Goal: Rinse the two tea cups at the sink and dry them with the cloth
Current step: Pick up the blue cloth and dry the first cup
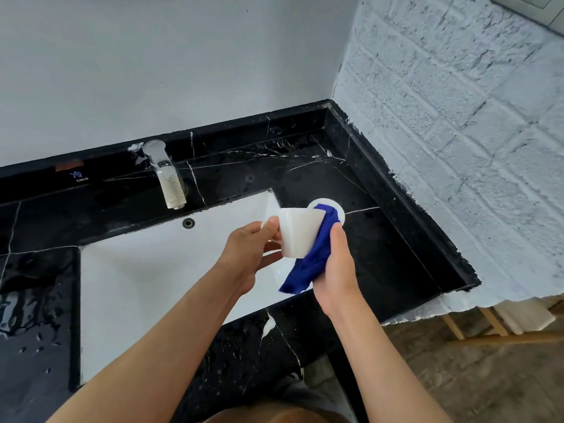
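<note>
A white tea cup (297, 232) is held on its side over the right edge of the white sink (152, 270), its mouth turned to the right. My left hand (251, 248) grips it by the handle. My right hand (335, 270) holds a blue cloth (311, 257) that is pushed into the cup's mouth and hangs down below it. Behind the cup and cloth a round white rim (340, 209) shows on the counter; I cannot tell whether it is the other cup or a saucer.
A chrome tap (166, 175) stands behind the sink, no water running. The black marble counter (381, 239) runs right to a white brick wall (457, 148) and is wet at the left (27, 315). A wooden frame (494, 328) stands lower right.
</note>
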